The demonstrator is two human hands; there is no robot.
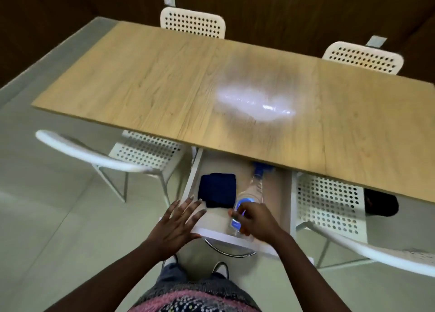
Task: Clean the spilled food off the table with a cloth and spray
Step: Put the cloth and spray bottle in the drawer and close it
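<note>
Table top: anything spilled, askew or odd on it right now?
No food shows on the table; only a bright glare patch that may be wet. The spray bottle lies flat in the open drawer beside the folded cloth.

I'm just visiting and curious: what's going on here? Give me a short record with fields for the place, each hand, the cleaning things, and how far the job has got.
place: wooden table with white perforated chairs around it; open drawer under its near edge
left hand: fingers straight, lying over the drawer's front edge, holding nothing
right hand: fingers curled round the spray bottle lying in the drawer
cloth: dark blue cloth, folded, in the drawer beside the bottle
tabletop: shiny glare patch; no spilled food that I can make out
progress: wiping not yet begun
</note>
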